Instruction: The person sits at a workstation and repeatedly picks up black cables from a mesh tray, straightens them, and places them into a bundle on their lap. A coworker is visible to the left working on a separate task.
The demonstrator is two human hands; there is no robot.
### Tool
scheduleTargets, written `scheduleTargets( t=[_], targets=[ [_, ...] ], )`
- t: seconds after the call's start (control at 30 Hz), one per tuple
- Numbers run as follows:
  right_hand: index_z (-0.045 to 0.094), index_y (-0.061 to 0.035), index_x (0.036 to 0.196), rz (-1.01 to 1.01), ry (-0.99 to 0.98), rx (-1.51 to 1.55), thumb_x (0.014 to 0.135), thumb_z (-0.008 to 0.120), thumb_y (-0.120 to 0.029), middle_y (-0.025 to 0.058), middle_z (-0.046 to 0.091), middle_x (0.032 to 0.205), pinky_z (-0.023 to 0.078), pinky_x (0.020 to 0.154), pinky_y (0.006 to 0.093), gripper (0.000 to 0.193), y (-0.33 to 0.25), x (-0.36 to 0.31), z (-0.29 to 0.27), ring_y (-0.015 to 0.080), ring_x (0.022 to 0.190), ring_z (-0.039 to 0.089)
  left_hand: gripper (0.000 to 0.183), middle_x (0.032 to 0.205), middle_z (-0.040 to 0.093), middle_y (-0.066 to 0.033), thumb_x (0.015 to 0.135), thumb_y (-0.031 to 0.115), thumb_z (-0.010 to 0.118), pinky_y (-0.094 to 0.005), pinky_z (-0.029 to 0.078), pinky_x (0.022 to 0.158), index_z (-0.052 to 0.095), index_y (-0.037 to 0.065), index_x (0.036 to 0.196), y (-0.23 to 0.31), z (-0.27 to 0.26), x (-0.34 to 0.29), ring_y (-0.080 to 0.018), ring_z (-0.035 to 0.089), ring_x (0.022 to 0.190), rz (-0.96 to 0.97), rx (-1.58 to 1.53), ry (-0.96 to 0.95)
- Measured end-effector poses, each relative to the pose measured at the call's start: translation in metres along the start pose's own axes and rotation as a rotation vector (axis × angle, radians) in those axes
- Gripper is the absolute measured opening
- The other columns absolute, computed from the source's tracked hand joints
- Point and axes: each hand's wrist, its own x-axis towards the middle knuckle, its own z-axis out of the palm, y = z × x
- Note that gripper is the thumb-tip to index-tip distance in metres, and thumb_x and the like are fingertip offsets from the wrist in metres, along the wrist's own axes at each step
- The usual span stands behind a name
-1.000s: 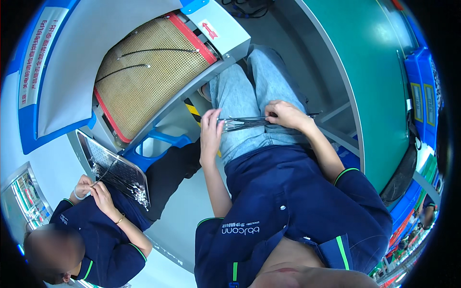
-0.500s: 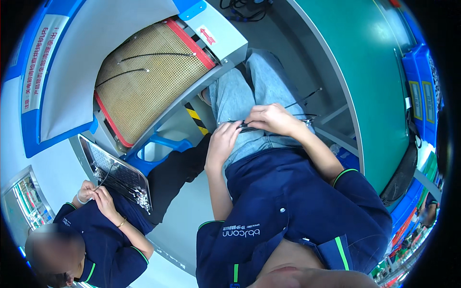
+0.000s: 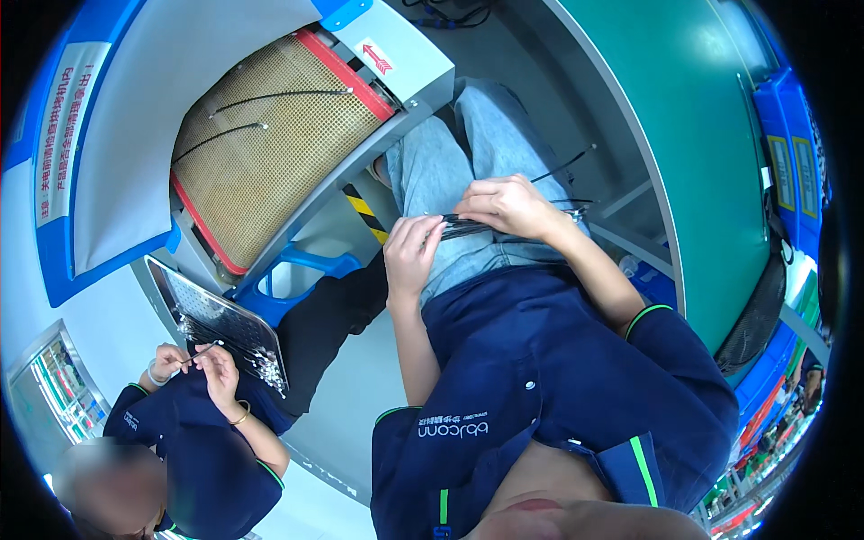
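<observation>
Several thin black cables point(image 3: 464, 229) lie across my lap on light blue jeans, passing between my two hands. My left hand point(image 3: 412, 256) is closed, its fingertips pinching the cables' left end, where a small light tip shows. Bent over the same cables, my right hand point(image 3: 511, 206) has thumb and fingers pressed together on them just right of the left fingertips. One black cable point(image 3: 564, 166) sticks out past the right hand toward the upper right. Other cable ends show beside my right wrist. Exactly how many strands each hand grips is hidden.
At the upper left, a mesh conveyor belt point(image 3: 279, 135) with red edges carries black cables point(image 3: 281, 94). A green tabletop point(image 3: 684, 135) curves along the right. At lower left, a co-worker handles a cable beside a tray point(image 3: 202, 295) of cables. A blue stool point(image 3: 310, 263) stands between us.
The view has shifted slightly. My hands stay at the cables on my lap, still close together. The co-worker's hands have moved, with the cable's end now raised between them.
</observation>
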Motion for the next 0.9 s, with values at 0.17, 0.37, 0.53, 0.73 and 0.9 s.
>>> scheduleTargets(
  t=[0.17,0.37,0.53,0.73,0.9],
  targets=[
    [0.067,-0.0113,0.091,-0.005,0.021,0.017,0.081,0.066,-0.019,0.0019,0.061,0.085,0.051,0.06,0.0351,0.013,0.0008,-0.0007,0.0045,0.0227,0.073,0.064,0.013,0.083,0.065,-0.0089,0.076,0.005,0.071,-0.0343,0.05,0.067,0.066,0.003,0.088,-0.0011,-0.0006,-0.001,-0.0251,0.062,0.076,-0.043,-0.004,-0.012],
    [0.066,-0.0116,0.091,-0.05,0.05,-0.007,0.08,0.066,-0.019,0.0011,0.061,0.085,0.051,0.059,0.0344,0.013,0.0027,0.0019,0.0048,0.0213,0.072,0.064,0.017,0.086,0.065,-0.0089,0.076,0.006,0.072,-0.0352,0.05,0.069,0.065,0.003,0.091,0.0036,-0.0043,0.0008,-0.0261,0.062,0.078,-0.039,0.056,0.0],
    [0.066,-0.0118,0.091,-0.08,0.05,-0.05,0.079,0.066,-0.019,0.0004,0.06,0.085,0.051,0.059,0.0329,0.014,0.0015,0.003,0.0049,0.0202,0.072,0.064,0.018,0.087,0.065,-0.0086,0.074,0.004,0.072,-0.0353,0.05,0.069,0.066,0.003,0.091,-0.0011,-0.0061,-0.0051,-0.0256,0.062,0.078,-0.018,0.047,0.019],
    [0.066,-0.0106,0.091,-0.112,0.065,-0.037,0.079,0.065,-0.019,0.001,0.06,0.085,0.051,0.059,0.033,0.014,-0.0017,0.0041,0.0057,0.0204,0.072,0.064,0.014,0.085,0.065,-0.0081,0.073,-0.001,0.07,-0.0345,0.05,0.068,0.066,0.002,0.086,0.0029,-0.0044,-0.0003,-0.0245,0.062,0.076,0.058,0.054,0.041],
    [0.066,-0.01,0.09,-0.103,0.089,-0.005,0.08,0.065,-0.018,0.0021,0.06,0.082,0.051,0.06,0.0331,0.012,-0.0024,0.0066,0.0047,0.0211,0.071,0.064,0.015,0.083,0.066,-0.0078,0.07,-0.001,0.071,-0.034,0.051,0.068,0.066,0.003,0.084,0.0047,-0.0055,0.0028,-0.0242,0.063,0.076,0.084,0.058,0.069]
  ],
)
